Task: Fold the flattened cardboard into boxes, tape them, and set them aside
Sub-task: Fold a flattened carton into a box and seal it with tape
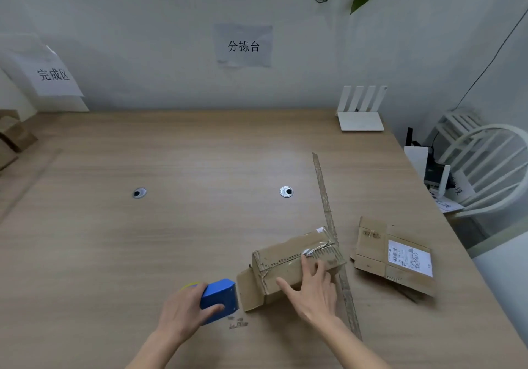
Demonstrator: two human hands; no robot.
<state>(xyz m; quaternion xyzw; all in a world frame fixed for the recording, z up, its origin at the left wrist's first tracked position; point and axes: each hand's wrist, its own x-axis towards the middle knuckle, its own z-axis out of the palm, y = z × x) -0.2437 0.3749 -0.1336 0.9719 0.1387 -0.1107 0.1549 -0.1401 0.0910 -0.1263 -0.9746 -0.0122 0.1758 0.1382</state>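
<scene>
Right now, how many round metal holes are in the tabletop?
2: one grommet hole left of centre, the other grommet hole right of centre, beyond the cardboard box. More may be out of view.

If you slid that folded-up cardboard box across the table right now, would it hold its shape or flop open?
The cardboard box would probably slide easily; it looks empty, so likely light. Its left end flap hangs open, so that end may flop. The right hand lies flat on it and the cardboard looks worn, so expect some give.

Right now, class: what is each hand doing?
Left hand: grips the blue tape dispenser.
Right hand: open, fingers pressing on the cardboard box.
</scene>
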